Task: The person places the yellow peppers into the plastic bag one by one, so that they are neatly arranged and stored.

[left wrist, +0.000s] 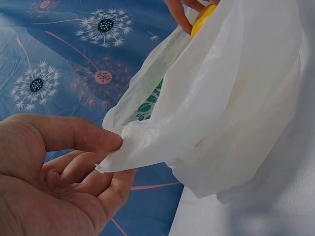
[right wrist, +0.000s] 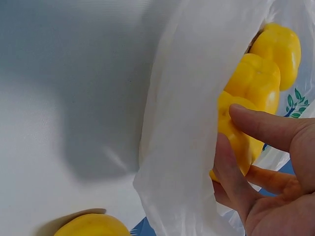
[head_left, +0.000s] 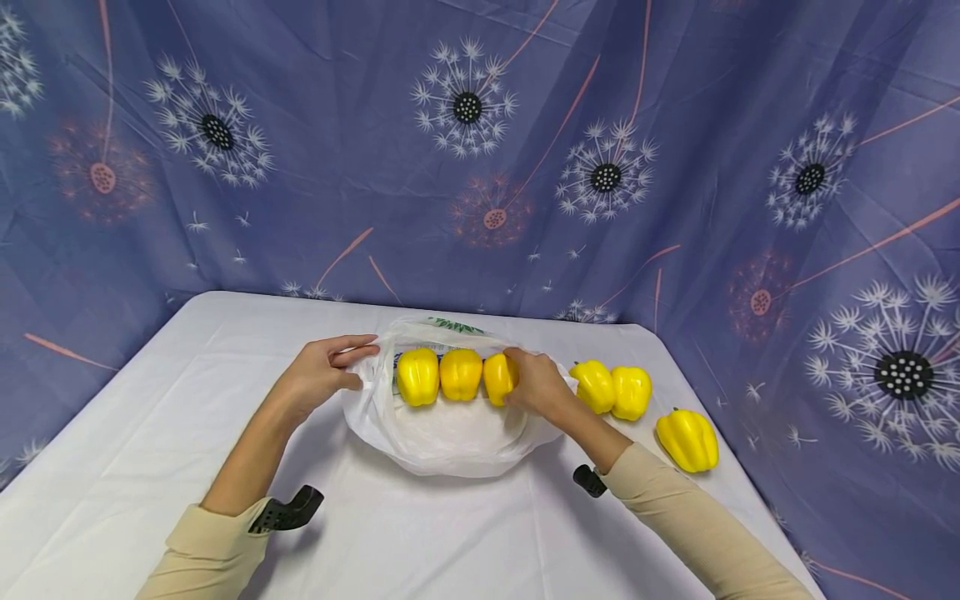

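A white plastic bag [head_left: 453,454] lies on the table with its mouth spread. Its left edge is pinched between thumb and fingers of my left hand [head_left: 321,377], as the left wrist view shows with the bag's corner [left wrist: 125,152]. Inside the bag, my right hand [head_left: 538,385] grips a yellow bell pepper [head_left: 497,379], thumb on one side and fingers on the other. Beside it in a row are a middle yellow bell pepper [head_left: 461,373] and a left yellow bell pepper [head_left: 417,377]. All three also show in the right wrist view, the gripped pepper [right wrist: 236,135] nearest.
Right of the bag, two more yellow bell peppers touch: one [head_left: 595,386] and its neighbour [head_left: 632,392]. Another yellow bell pepper [head_left: 687,440] lies near the right edge of the white-covered table [head_left: 420,542]. A blue dandelion-patterned curtain [head_left: 337,167] hangs behind and at the sides.
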